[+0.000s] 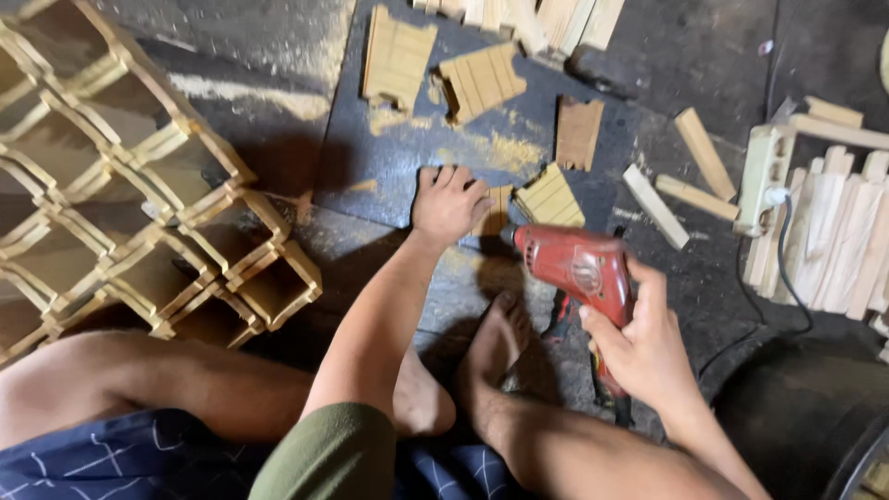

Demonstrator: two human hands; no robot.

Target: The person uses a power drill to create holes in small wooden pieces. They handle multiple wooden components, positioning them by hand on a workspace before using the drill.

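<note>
Lattice rack (139, 194): from my remote seat I see it fill the nine-to-eleven o'clock side, a large frame of pale wood strips forming diamond cells, lying on the floor just beside the person's leg.

Dark floor mat (370, 157): sits at twelve o'clock, dusted with yellow sawdust, with several slatted panels scattered on it.

Strip stack (833, 231): at three o'clock I see a bundle of pale sticks, and a white power strip (764, 167) with a plugged-in cable resting against it.

Loose sticks (690, 171): a few short pieces lie between the mat and the stack, around two o'clock.

Red power drill (579, 268): near centre, slightly toward four o'clock, its nose pointing to nine o'clock at the small piece.

Right hand (644, 347): curled tight round the drill's grip, thumb on the body; I cannot tell whether a finger is on the trigger.

Left hand (449, 204): fingers spread, pressed flat on the small wood piece (495, 211) at centre, pinning it to the mat's edge.

Slatted panel (548, 196): lies just beside that piece, toward one o'clock.

Step in hand: I judge this as lining the drill up with the pinned piece, tip not yet clearly touching.

Next move calls for: I reckon a steady downward hold from the left hand, fingers kept out of the tip's line, and a square, gentle feed.
</note>
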